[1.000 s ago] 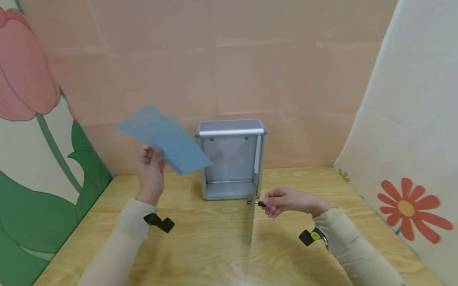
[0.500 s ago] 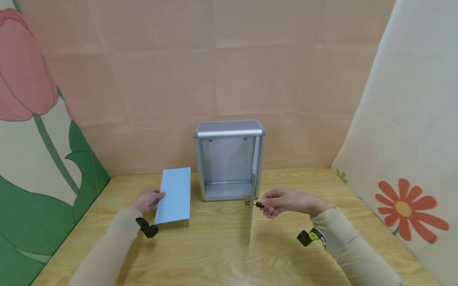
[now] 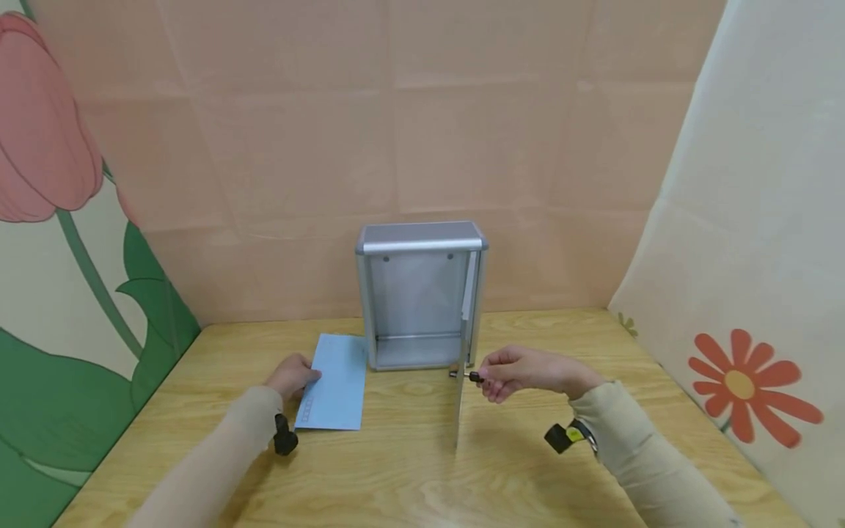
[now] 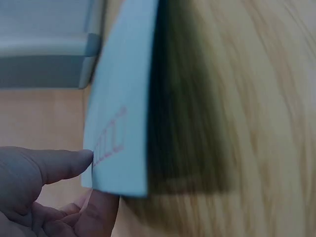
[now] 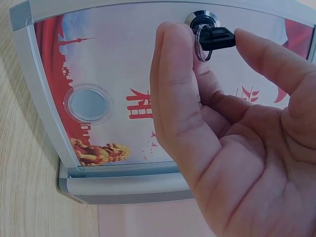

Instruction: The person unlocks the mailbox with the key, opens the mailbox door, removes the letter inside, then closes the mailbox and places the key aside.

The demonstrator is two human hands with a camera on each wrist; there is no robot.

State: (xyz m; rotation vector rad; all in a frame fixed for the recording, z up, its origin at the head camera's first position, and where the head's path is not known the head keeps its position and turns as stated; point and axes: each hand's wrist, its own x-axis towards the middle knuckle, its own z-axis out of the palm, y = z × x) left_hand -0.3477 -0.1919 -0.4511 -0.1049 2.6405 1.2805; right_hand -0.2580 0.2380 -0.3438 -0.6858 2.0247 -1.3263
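Note:
A light blue envelope (image 3: 337,385) with a row of red printed squares is pinched at its left edge by my left hand (image 3: 289,375). In the left wrist view, thumb and finger grip the envelope (image 4: 126,84) at one end, and its near side is raised off the wood, casting a shadow. Behind stands a silver-grey metal box (image 3: 422,233), its door (image 3: 458,411) swung out toward me. My right hand (image 3: 524,372) pinches a black-headed key (image 5: 219,38) in the door's round lock (image 5: 200,19). A ring hangs from the key.
The wooden table (image 3: 396,469) reaches back to a peach cloth backdrop (image 3: 422,132). Flower-printed sheets flank it at left and right. In the right wrist view, the door's outer face carries a red and white print (image 5: 118,64) with a round window (image 5: 89,104).
My left hand has lowered the envelope from the air to the tabletop, then shifted it right, close to the box. The right hand stays at the key, and the door looks unmoved.

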